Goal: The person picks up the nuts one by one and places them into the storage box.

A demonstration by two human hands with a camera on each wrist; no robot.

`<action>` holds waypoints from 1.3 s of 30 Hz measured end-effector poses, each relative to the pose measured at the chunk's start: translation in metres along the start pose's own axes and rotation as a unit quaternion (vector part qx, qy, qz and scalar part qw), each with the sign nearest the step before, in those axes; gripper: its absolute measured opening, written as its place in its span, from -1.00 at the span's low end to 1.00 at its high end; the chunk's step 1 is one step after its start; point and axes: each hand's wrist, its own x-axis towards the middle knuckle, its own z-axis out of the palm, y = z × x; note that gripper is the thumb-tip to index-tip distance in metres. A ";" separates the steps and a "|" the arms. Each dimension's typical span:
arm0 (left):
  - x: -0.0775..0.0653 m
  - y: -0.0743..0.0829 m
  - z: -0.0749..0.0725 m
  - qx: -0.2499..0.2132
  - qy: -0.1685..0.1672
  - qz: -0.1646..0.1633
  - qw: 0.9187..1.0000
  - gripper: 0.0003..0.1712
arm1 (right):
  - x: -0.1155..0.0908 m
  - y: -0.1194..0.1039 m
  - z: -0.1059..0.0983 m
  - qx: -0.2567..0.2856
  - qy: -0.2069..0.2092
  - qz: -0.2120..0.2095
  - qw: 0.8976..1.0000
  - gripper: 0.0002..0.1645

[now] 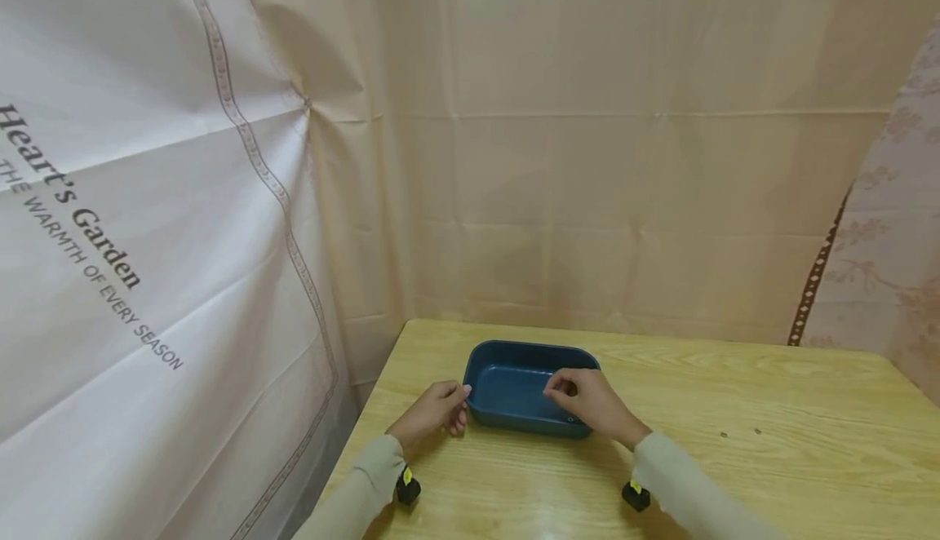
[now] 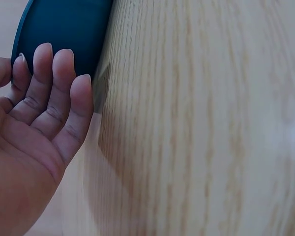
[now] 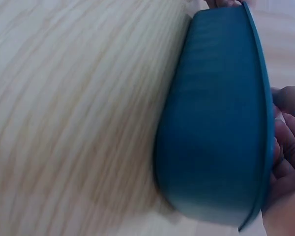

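Note:
A dark blue rectangular tray (image 1: 507, 422) with rounded corners stands on the wooden table. At its left end my left hand (image 1: 438, 411) pinches the rim between thumb and index finger; the other fingers (image 2: 63, 69) are loosely bent beside the outer wall (image 2: 69, 29). Over the tray's right end, my right hand (image 1: 591, 397) has its fingers curled in, thumb and index tips close together. Whether anything small lies between those tips is hidden. A tiny ring-like piece (image 1: 570, 419) shows inside the tray, just below the right hand. In the right wrist view, the near wall (image 3: 211, 118) partly covers the right fingers.
Two tiny metallic pieces, one nearer (image 1: 724, 435) and one farther right (image 1: 758, 431), lie on the table (image 1: 822, 458) to the right of the tray. Beige cloth (image 1: 587, 197) hangs behind the table, and a printed white cloth (image 1: 184, 238) hangs at left.

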 end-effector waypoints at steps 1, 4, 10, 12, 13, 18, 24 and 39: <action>0.000 0.000 0.000 -0.002 -0.001 -0.001 1.000 -0.51 | -0.002 0.001 -0.003 0.001 0.003 0.005 1.000 -0.85; -0.001 -0.001 0.000 -0.003 0.001 -0.004 1.000 -0.51 | -0.006 0.003 -0.012 0.002 0.015 0.010 1.000 -0.83; 0.002 -0.001 -0.003 0.002 0.002 -0.007 1.000 -0.50 | -0.017 0.008 -0.034 -0.005 0.027 0.022 0.999 -0.82; 0.002 0.000 -0.004 0.002 0.003 -0.006 1.000 -0.49 | -0.021 0.011 -0.041 -0.011 0.030 0.031 0.999 -0.83; 0.003 0.000 -0.004 0.002 0.003 -0.005 1.000 -0.48 | -0.023 0.012 -0.045 -0.015 0.031 0.033 0.999 -0.84; 0.002 0.000 -0.006 0.003 0.004 -0.010 1.000 -0.48 | -0.034 0.022 -0.061 -0.048 0.043 0.034 0.997 -0.89; 0.001 0.000 -0.006 0.000 0.003 -0.014 1.000 -0.47 | -0.054 0.034 -0.080 -0.079 0.056 0.046 0.994 -0.94; 0.003 -0.004 -0.001 0.005 0.001 -0.013 1.000 -0.45 | -0.120 0.067 -0.140 -0.110 0.062 0.142 0.982 -0.79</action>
